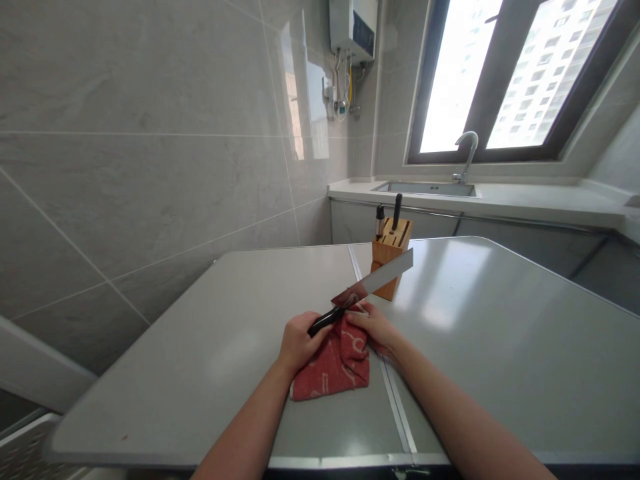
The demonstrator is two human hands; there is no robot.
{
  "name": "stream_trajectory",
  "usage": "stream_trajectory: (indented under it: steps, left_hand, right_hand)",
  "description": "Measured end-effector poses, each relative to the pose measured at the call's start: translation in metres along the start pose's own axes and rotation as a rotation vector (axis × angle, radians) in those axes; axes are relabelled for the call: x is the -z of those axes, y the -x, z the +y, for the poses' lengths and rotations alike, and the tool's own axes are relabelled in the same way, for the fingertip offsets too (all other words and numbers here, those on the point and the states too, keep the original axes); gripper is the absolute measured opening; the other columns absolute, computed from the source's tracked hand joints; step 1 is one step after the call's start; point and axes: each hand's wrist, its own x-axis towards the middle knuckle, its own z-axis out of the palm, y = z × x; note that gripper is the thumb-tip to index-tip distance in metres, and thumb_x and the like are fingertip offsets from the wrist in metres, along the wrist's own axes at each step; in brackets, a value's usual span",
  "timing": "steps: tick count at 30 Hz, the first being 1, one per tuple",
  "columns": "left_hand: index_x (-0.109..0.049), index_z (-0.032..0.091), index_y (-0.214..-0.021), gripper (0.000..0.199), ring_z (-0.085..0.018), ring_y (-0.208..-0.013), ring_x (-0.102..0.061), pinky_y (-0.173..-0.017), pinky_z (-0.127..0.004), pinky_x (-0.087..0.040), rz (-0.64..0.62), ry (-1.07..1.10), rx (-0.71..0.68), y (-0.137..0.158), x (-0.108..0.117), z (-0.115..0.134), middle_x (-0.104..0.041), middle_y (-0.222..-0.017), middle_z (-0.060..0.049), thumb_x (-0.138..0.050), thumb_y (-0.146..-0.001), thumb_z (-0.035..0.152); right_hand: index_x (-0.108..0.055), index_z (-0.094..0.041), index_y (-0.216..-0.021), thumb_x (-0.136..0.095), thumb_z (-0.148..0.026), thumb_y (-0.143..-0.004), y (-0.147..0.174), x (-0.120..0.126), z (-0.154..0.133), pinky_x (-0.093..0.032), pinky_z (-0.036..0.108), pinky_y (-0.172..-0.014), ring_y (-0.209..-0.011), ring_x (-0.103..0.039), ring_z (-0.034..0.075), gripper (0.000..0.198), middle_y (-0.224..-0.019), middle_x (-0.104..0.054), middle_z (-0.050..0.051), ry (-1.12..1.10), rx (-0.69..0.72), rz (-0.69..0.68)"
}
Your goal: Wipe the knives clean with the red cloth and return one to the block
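A kitchen knife (387,273) with a broad, square-ended blade and black handle is held up over the table, its blade slanting up to the right. My left hand (299,341) is closed around the handle. In my right hand (376,328) is gripped a red cloth (336,370) with pale markings, bunched near the blade's handle end. The cloth hangs down below both hands. The blade mirrors the red of the cloth. Just behind the blade stands a wooden knife block (386,252), partly hidden by it, with two black handles sticking out of the top.
The light grey table (200,347) has a metal seam (395,400) running through it. A tiled wall (150,200) rises at the left. At the back are a counter with a sink (430,189), a faucet (469,153), a window and a wall-mounted water heater (353,30).
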Motion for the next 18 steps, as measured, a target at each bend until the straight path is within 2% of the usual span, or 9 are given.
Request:
stream_trajectory:
  steps: [3, 10, 14, 18]
  left_hand:
    - [-0.066, 0.019, -0.089, 0.027, -0.018, -0.078, -0.062, -0.072, -0.028, -0.045, -0.032, -0.015, -0.019, 0.0, 0.0, 0.0006, -0.069, -0.084, -0.005, -0.056, -0.087, 0.044]
    - [-0.067, 0.019, -0.088, 0.027, -0.019, -0.078, -0.062, -0.074, -0.029, -0.044, -0.082, -0.036, -0.06, -0.0012, 0.0007, 0.0029, -0.07, -0.084, -0.005, -0.057, -0.086, 0.043]
    - [-0.066, 0.019, -0.088, 0.028, -0.019, -0.077, -0.062, -0.072, -0.028, -0.044, -0.104, -0.031, -0.061, -0.0011, 0.0009, 0.0033, -0.069, -0.082, -0.005, -0.056, -0.087, 0.045]
    - [-0.066, 0.019, -0.089, 0.03, -0.019, -0.077, -0.062, -0.071, -0.028, -0.044, -0.122, -0.024, -0.055, 0.0001, 0.0016, 0.0041, -0.069, -0.082, -0.004, -0.055, -0.087, 0.046]
  right_hand:
    - [-0.069, -0.017, -0.089, -0.086, -0.027, -0.054, -0.0006, 0.001, 0.0007, -0.052, 0.036, -0.083, -0.079, -0.069, 0.021, 0.04, -0.085, -0.075, 0.005, 0.029, 0.007, -0.009]
    - [-0.071, -0.017, -0.098, -0.087, -0.025, -0.054, -0.0002, 0.0014, -0.0005, -0.042, 0.045, -0.101, -0.101, -0.066, 0.027, 0.048, -0.104, -0.073, 0.009, 0.082, 0.002, -0.132]
    - [-0.07, -0.016, -0.101, -0.086, -0.028, -0.056, 0.0013, 0.0009, -0.0009, -0.04, 0.047, -0.103, -0.11, -0.062, 0.03, 0.049, -0.111, -0.07, 0.012, 0.085, 0.018, -0.147]
    - [-0.07, -0.017, -0.101, -0.086, -0.029, -0.056, 0.0006, 0.0013, 0.0013, -0.041, 0.045, -0.102, -0.108, -0.063, 0.029, 0.049, -0.11, -0.07, 0.011, 0.082, 0.044, -0.136]
